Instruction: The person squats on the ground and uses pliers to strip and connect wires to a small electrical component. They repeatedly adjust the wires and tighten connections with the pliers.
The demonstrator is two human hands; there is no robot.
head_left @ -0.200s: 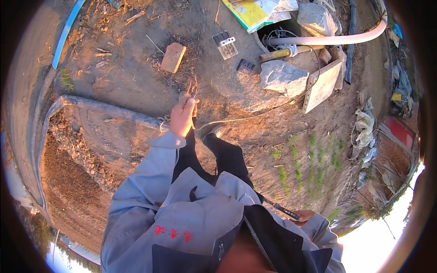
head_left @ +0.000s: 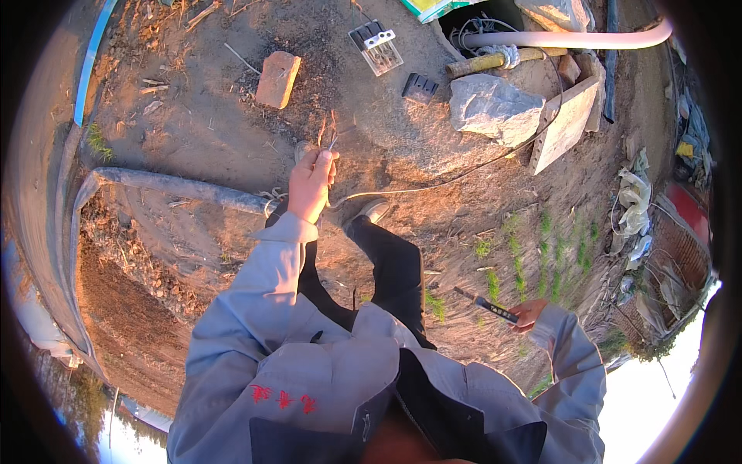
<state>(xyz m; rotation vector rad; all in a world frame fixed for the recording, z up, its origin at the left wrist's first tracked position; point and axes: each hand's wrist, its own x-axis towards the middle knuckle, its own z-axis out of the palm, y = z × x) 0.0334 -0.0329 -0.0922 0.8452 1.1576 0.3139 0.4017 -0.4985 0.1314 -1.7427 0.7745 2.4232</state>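
Out in front, my left hand [head_left: 311, 185] pinches the end of a thin cable [head_left: 402, 192]. Bare copper-coloured wire ends [head_left: 333, 124] fan out beyond the fingertips. From this hand the cable trails right along the dirt toward the stones. Low on the right, my right hand [head_left: 529, 315] is closed around a slim hand tool with a dark, printed handle [head_left: 498, 311]. Its thin end points up and left; I cannot make out its exact kind. A switch box with a clear lower part [head_left: 378, 48] lies ahead, and a small dark cover [head_left: 420, 88] rests nearer.
A brick [head_left: 277, 80] lies on the soil ahead. To the right are a grey rock [head_left: 493, 110], a tilted slab [head_left: 560, 127] and a pale pipe [head_left: 580, 40] entering a hole. A grey hose [head_left: 182, 188] crosses the left side. Green seedlings [head_left: 516, 247] grow at right.
My right hand has swung outward and up with the tool, away from my jacket. The left hand still grips the cable. The ground has shifted slightly in view.
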